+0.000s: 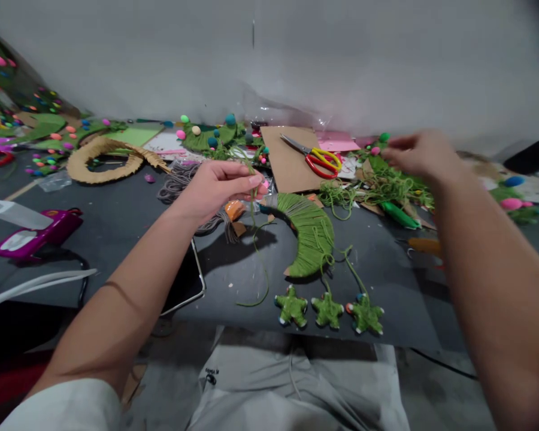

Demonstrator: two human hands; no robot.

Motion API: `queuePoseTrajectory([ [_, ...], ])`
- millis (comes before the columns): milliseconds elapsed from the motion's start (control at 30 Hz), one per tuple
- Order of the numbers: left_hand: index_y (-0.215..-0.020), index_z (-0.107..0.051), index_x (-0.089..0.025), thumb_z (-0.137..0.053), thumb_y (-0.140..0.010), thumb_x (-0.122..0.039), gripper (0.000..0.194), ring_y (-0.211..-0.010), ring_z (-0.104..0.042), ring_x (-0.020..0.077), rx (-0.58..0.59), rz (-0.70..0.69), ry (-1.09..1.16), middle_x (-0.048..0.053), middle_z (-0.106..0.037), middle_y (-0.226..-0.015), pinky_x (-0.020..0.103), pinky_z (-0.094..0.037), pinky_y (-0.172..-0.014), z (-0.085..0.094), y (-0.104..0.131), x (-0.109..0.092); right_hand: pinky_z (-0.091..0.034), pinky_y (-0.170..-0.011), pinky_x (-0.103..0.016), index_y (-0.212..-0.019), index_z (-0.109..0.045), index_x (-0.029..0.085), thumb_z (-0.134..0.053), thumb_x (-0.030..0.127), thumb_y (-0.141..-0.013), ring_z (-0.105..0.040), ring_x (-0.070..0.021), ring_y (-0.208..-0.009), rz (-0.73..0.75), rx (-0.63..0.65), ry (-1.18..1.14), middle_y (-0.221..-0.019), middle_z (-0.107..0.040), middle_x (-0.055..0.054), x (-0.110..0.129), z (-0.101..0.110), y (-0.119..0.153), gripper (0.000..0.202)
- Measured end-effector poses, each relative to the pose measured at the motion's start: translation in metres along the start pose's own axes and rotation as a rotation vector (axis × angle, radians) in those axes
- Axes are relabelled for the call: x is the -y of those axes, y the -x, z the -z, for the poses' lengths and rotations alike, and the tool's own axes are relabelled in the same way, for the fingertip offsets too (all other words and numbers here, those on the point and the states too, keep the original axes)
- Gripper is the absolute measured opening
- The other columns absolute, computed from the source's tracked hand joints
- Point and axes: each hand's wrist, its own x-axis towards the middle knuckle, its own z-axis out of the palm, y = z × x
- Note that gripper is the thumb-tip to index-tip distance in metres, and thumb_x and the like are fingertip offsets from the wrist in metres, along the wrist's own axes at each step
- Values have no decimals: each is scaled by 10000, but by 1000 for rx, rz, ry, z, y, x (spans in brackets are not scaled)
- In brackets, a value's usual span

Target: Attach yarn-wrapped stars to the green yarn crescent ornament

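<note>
My left hand (227, 185) is closed on a strand of green yarn (254, 224), whose loose end trails down onto the dark table. Out to the right, my right hand (417, 157) is raised near a pile of green yarn (386, 187); it is blurred, so its fingers' hold cannot be made out. Between and below the hands lies a crescent wrapped in green yarn (313, 236). Three green stars lie near the table's front edge: a left one (291, 306), a middle one (327, 310) and a right one (366, 314), with yarn strands running up from the middle and right ones.
Scissors (312, 157) lie on brown cardboard (281, 161) at the back. To the left are a straw-coloured ring (83, 167), a purple glue gun (38, 236), grey yarn (177, 179) and a tablet (186, 281). A wall (184, 60) stands behind the table (233, 278).
</note>
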Motion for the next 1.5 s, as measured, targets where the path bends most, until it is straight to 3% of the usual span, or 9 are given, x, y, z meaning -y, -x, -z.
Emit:
queuePoseTrajectory([
  [67,-825,-852,-225,-898,-809,-384,166,-747,-768,152,64,31,-38,57,-807,-818,237,-634,-689,0,1,0,-468,-814,-407,-942,-819,95,-765,188,-847,-613,-207,-807,97,85,-17,-951,-769,-183,6,-10,24,143],
  [167,-804,-861,-229,-877,-829,-435,208,-678,-737,164,186,63,-157,84,-805,-785,255,-605,-616,-5,2,-4,-490,-761,-360,-962,-829,157,-692,445,-951,-627,-199,-791,240,223,-137,-895,-762,-116,20,-27,65,320],
  [333,-779,-867,-212,-883,-806,-439,229,-641,-727,196,471,151,-292,106,-807,-778,302,-585,-612,-30,3,-22,-516,-704,-292,-1039,-822,263,-775,583,-873,-648,-164,-790,405,805,-586,-975,-772,-20,46,-46,117,363],
  [400,-743,-856,-215,-889,-786,-416,208,-626,-730,207,527,157,-315,84,-787,-720,302,-566,-587,-42,4,-30,-464,-642,-268,-1026,-815,254,-835,571,-828,-621,-144,-753,416,916,-729,-937,-760,-8,53,-49,128,374],
  [567,-773,-865,-241,-816,-844,-385,168,-595,-714,199,630,120,-448,33,-785,-698,296,-533,-570,-57,5,-40,-407,-551,-263,-920,-809,228,-887,490,-808,-551,-111,-630,279,772,-909,-783,-717,-1,54,-48,139,296],
  [800,-816,-862,-247,-787,-889,-422,204,-671,-745,191,657,155,-325,62,-823,-807,287,-590,-626,-59,10,-29,-532,-648,-298,-903,-817,267,-881,379,-844,-617,-120,-664,289,684,-1025,-787,-720,10,45,-47,141,142],
  [1067,-843,-819,-195,-880,-842,-431,244,-658,-802,242,687,500,100,94,-821,-797,283,-645,-535,-61,30,-38,-582,-706,-310,-940,-838,284,-874,327,-853,-674,-132,-719,382,563,-1024,-846,-742,8,54,-33,151,103],
  [1333,-1060,-818,-151,-867,-884,-359,276,-1069,-815,230,854,646,138,138,-835,-1139,236,-675,-852,-57,25,-23,-563,-638,-218,-890,-745,176,-894,252,-791,-665,-99,-658,308,1015,-846,-753,-744,6,43,-38,135,195],
  [1500,-1178,-822,-204,-884,-861,-337,349,-1206,-768,235,825,583,-20,102,-817,-1232,282,-640,-1009,-40,18,-17,-551,-635,-222,-886,-747,198,-870,244,-803,-674,-107,-667,308,1034,-757,-759,-752,4,37,-39,128,155],
])
